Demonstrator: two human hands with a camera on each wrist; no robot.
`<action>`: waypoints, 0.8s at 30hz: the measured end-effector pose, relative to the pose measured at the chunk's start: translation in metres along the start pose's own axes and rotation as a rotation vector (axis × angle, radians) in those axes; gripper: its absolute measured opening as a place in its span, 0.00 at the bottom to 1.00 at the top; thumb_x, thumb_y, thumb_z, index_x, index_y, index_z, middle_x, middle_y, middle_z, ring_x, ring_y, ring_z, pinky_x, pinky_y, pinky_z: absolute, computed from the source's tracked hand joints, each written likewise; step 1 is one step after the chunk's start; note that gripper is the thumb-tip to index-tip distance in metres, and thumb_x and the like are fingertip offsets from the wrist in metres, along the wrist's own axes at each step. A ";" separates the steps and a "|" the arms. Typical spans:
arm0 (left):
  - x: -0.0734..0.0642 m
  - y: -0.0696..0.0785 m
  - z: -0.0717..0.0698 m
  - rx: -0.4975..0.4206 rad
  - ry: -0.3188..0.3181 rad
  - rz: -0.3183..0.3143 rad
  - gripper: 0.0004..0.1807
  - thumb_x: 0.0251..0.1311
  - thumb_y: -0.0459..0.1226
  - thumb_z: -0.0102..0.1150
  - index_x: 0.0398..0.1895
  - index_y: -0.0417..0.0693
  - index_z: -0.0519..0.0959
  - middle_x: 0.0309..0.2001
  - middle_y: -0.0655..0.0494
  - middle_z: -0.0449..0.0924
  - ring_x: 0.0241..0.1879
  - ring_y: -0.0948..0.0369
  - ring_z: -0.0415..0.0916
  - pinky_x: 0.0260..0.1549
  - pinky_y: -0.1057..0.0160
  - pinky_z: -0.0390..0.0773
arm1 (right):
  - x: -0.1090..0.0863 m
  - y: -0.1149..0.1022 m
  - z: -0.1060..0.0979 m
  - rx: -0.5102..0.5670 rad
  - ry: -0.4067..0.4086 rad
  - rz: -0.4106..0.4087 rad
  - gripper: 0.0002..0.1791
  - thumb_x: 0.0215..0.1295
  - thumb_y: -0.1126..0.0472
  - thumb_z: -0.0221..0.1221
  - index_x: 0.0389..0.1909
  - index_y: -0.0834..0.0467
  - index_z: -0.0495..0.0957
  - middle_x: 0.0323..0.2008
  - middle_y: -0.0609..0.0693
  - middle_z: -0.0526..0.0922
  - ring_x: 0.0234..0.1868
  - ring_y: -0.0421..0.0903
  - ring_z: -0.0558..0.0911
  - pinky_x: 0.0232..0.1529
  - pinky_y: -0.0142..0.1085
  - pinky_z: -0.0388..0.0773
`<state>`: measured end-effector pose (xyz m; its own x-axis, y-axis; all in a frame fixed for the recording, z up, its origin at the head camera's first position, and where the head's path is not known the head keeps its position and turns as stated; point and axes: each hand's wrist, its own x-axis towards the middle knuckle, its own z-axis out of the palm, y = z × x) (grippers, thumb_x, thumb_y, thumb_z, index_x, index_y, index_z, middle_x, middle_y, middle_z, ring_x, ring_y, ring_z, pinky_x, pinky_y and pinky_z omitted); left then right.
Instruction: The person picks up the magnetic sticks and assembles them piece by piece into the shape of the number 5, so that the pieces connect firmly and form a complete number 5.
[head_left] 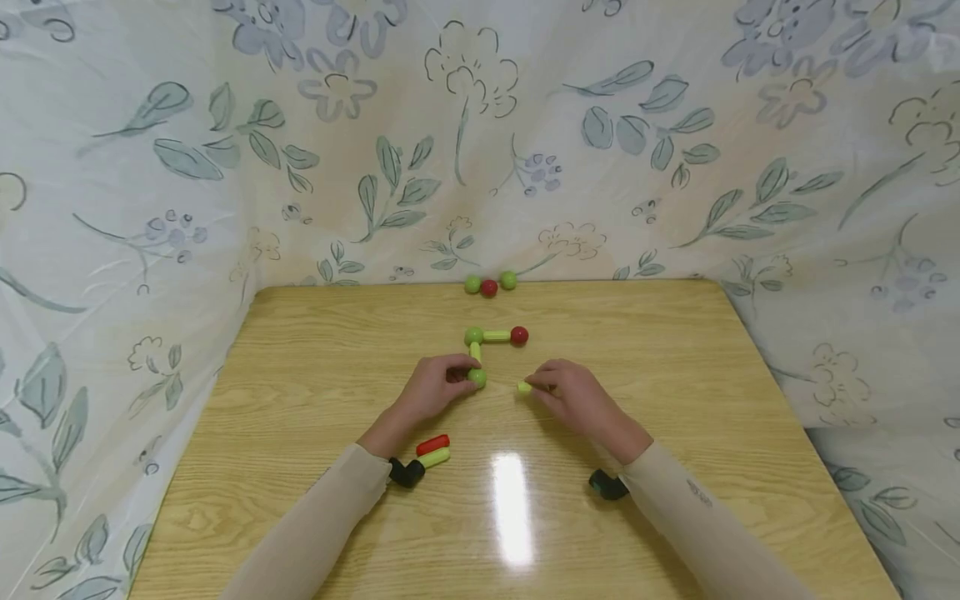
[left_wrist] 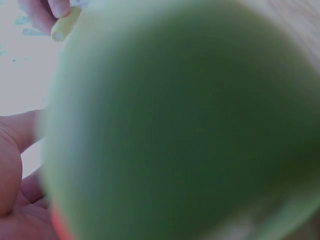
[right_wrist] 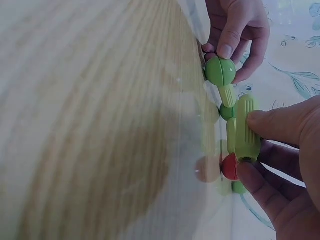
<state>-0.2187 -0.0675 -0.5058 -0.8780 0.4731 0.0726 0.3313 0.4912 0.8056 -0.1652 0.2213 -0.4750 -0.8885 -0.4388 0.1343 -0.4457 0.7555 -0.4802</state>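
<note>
An L-shaped chain of balls and rods lies on the table. My left hand [head_left: 435, 385] holds its near green ball [head_left: 477, 379] between thumb and fingers. From that ball a yellow-green rod [head_left: 476, 352] runs to a green corner ball [head_left: 473, 336], and another rod [head_left: 497, 337] leads right to a red ball [head_left: 519, 336]. To the right, apart from the chain, my right hand [head_left: 579, 398] pinches a loose yellow-green rod [right_wrist: 246, 130], whose ridged side and end hole show in the right wrist view. A blurred green shape [left_wrist: 175, 120] hides most of the left wrist view.
Against the back cloth [head_left: 480, 192] sit a green ball [head_left: 472, 284], a red ball [head_left: 489, 287] and another green ball [head_left: 508, 280]. A red rod [head_left: 432, 444] and a yellow-green rod [head_left: 434, 457] lie beside the left wrist's black camera [head_left: 407, 473] on the wooden table [head_left: 337, 333].
</note>
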 end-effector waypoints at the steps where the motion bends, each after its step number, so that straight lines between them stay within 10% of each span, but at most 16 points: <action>1: 0.000 0.000 0.000 0.000 0.002 0.000 0.14 0.69 0.36 0.75 0.55 0.48 0.89 0.42 0.60 0.87 0.41 0.62 0.81 0.43 0.60 0.83 | 0.002 0.001 0.000 -0.003 0.002 -0.003 0.12 0.73 0.65 0.71 0.54 0.60 0.91 0.52 0.54 0.88 0.54 0.53 0.86 0.56 0.49 0.85; 24: 0.001 0.001 0.002 0.025 0.001 0.002 0.14 0.70 0.36 0.74 0.56 0.47 0.89 0.42 0.60 0.86 0.41 0.61 0.80 0.43 0.59 0.83 | 0.029 0.001 0.014 0.010 0.013 0.024 0.12 0.75 0.62 0.69 0.55 0.59 0.91 0.49 0.50 0.88 0.51 0.48 0.85 0.54 0.45 0.84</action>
<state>-0.2181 -0.0652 -0.5057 -0.8776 0.4735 0.0742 0.3411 0.5084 0.7907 -0.1897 0.2028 -0.4835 -0.9003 -0.4140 0.1343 -0.4232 0.7607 -0.4922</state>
